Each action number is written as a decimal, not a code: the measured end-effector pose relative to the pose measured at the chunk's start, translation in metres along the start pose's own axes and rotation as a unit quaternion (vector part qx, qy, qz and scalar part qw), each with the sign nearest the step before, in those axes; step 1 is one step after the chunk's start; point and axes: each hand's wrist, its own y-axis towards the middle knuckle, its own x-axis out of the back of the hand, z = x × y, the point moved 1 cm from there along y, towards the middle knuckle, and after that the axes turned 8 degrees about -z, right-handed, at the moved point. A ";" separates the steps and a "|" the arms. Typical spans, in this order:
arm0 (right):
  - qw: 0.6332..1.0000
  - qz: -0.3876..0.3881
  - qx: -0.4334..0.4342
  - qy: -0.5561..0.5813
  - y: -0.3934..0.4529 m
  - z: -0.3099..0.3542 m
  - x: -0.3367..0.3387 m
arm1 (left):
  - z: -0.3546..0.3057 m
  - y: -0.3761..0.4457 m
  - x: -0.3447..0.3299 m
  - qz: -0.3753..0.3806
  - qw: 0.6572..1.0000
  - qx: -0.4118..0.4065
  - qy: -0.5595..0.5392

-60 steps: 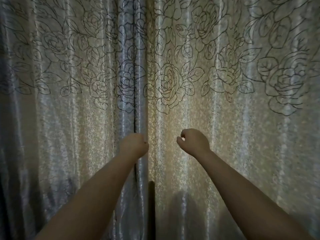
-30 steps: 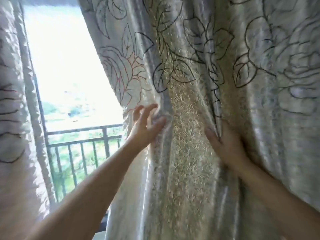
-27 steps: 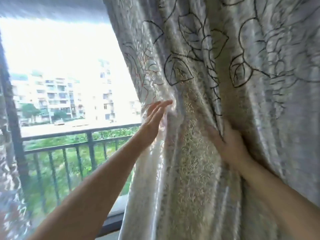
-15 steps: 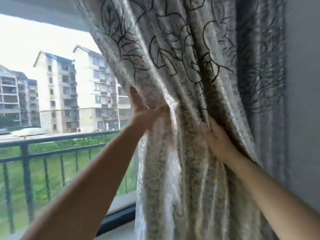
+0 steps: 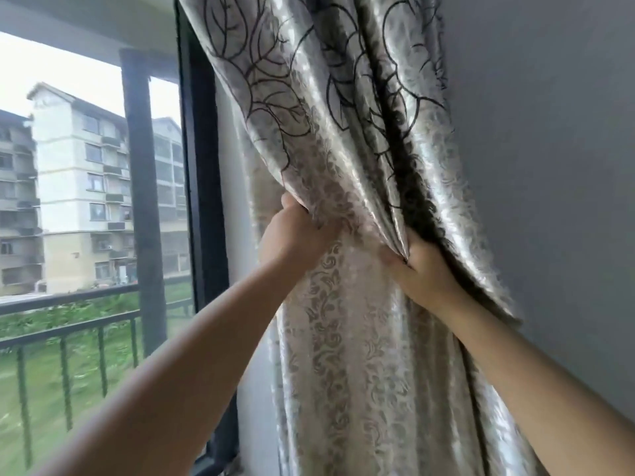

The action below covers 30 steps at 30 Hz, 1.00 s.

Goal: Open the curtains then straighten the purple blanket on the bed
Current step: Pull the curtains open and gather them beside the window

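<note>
We had the curtain (image 5: 347, 187) bunched against the grey wall (image 5: 549, 166) at the right edge of the window frame (image 5: 201, 187). Our left hand (image 5: 295, 235) was closed on its leading edge, fingers tucked into the cloth. Our right hand (image 5: 424, 269) pinched a fold just beside it, thumb and fingers together on the fabric.

We judged the cloth soft and limp, fairly light, and slick from its satin sheen, so a loose hold might have slid. It seemed best to grip gathered folds at about the height where our hands were, taking several pleats at once, not a single layer.

The curtain was silvery beige, with dark outlined leaves across its upper part and a paler scroll pattern below. It hung in deep vertical folds, drawn tight where we held it. Through the glass we saw a railing (image 5: 68, 324), grass and apartment blocks. The bed and the purple blanket were out of view.
</note>
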 end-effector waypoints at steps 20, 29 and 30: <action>0.928 -0.101 -0.056 -0.355 0.082 -0.267 0.025 | -0.037 0.089 -0.301 0.091 0.973 -0.128 0.169; 0.929 -0.054 -0.110 -0.350 0.106 -0.350 0.035 | -0.054 0.104 -0.383 0.124 0.981 -0.085 0.122; 0.927 -0.053 -0.112 -0.355 0.105 -0.354 0.035 | -0.057 0.103 -0.389 0.134 0.979 -0.089 0.129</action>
